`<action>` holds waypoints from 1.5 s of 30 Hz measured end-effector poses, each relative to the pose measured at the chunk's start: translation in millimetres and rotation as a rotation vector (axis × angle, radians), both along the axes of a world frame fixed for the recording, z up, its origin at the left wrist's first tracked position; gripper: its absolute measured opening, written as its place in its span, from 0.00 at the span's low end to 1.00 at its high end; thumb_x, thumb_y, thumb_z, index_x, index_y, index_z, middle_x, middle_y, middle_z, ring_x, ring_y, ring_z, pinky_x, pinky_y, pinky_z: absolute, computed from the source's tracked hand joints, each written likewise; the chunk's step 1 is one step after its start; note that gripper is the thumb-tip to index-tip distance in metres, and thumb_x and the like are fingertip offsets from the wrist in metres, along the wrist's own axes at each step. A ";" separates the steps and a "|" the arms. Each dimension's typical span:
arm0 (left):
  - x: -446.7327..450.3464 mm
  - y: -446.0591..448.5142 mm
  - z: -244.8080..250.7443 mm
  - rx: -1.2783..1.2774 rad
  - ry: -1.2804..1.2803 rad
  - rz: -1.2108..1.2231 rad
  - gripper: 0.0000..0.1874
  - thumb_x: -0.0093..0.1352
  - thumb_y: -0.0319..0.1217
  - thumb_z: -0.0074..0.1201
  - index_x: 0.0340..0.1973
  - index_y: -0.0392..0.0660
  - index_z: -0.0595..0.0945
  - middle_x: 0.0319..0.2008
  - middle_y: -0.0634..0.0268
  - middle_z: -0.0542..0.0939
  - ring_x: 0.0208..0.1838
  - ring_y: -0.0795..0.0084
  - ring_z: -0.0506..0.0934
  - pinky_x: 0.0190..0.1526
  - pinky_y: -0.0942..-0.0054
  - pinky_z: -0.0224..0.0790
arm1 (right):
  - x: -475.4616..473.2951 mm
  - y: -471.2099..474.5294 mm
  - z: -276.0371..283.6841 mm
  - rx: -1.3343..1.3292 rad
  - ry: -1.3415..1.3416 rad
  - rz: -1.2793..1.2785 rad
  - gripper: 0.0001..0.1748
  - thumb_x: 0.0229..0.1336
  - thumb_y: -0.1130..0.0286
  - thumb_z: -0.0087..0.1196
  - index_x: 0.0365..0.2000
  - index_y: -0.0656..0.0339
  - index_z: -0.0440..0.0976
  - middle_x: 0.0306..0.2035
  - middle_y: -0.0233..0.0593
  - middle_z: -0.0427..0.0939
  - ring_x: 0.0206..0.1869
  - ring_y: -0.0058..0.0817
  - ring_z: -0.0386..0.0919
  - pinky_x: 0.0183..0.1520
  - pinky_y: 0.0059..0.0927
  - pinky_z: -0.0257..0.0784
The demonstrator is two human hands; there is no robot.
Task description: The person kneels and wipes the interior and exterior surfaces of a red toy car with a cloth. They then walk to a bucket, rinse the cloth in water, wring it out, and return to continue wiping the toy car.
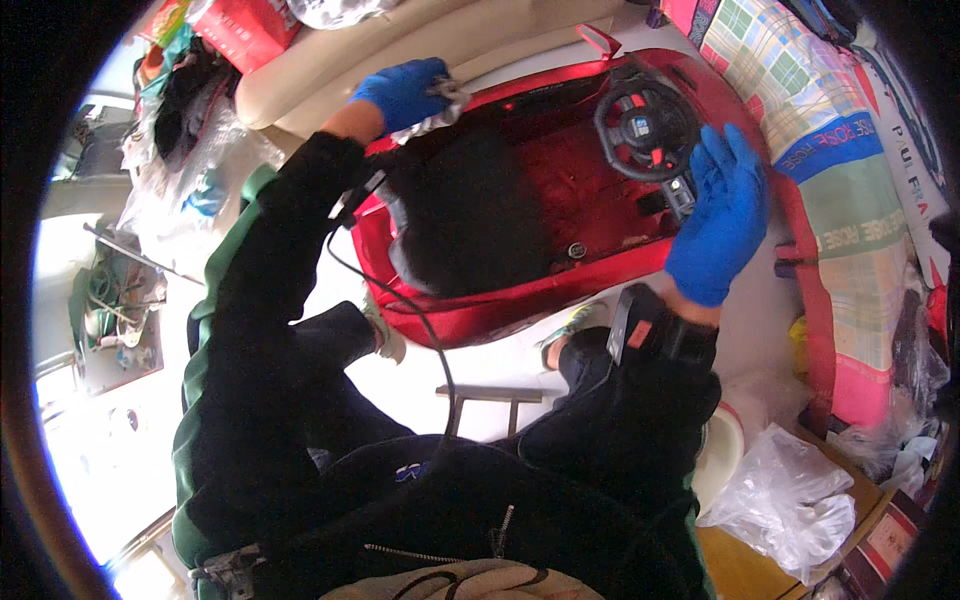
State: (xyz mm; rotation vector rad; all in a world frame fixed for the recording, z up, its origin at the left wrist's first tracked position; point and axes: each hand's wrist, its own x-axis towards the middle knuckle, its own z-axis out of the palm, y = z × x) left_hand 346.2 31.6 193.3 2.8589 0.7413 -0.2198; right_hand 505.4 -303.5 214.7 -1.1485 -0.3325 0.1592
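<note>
A red ride-on toy car [465,315] stands on the floor before me. It has a black seat [472,214] and a black steering wheel [607,142] with red buttons. Gloved in blue, my left hand [405,90] grips a crumpled greyish cloth [452,112] above the car's far rear side. My right hand [716,217], in a matching glove, is held flat beside the steering wheel, fingers slightly spread and nothing in it. Whether it touches the car body I cannot tell. Below the wheel, a small grey control panel [680,196] is partly covered by that hand.
A beige sofa [337,75] runs behind the car. To the right hangs a plaid fabric [787,75]. A white bucket [724,450] and a clear plastic bag [787,495] sit at lower right. A black cable [420,315] hangs from my left sleeve.
</note>
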 end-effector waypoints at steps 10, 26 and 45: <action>-180.2 -54.1 -26.6 -0.669 -0.665 0.196 0.27 0.66 0.20 0.53 0.62 0.40 0.68 0.58 0.58 0.75 0.59 0.66 0.75 0.56 0.70 0.72 | -3.6 -1.1 -2.4 0.061 0.016 0.091 0.22 0.69 0.63 0.38 0.55 0.67 0.69 0.52 0.52 0.75 0.55 0.36 0.74 0.62 0.35 0.66; 77.0 -153.9 -231.5 -0.153 0.367 -0.291 0.28 0.70 0.55 0.41 0.61 0.57 0.72 0.62 0.52 0.71 0.55 0.52 0.76 0.57 0.57 0.67 | 37.0 -21.5 -4.7 0.075 -0.009 -0.050 0.24 0.69 0.66 0.36 0.58 0.70 0.65 0.57 0.53 0.71 0.60 0.40 0.70 0.64 0.37 0.65; -170.1 -88.6 -58.8 0.005 -0.002 -0.142 0.21 0.67 0.26 0.45 0.54 0.59 0.78 0.48 0.53 0.79 0.50 0.51 0.78 0.47 0.59 0.73 | -2.8 5.9 -43.2 -0.907 -0.488 0.305 0.20 0.60 0.52 0.52 0.38 0.58 0.79 0.38 0.51 0.81 0.42 0.48 0.80 0.44 0.45 0.74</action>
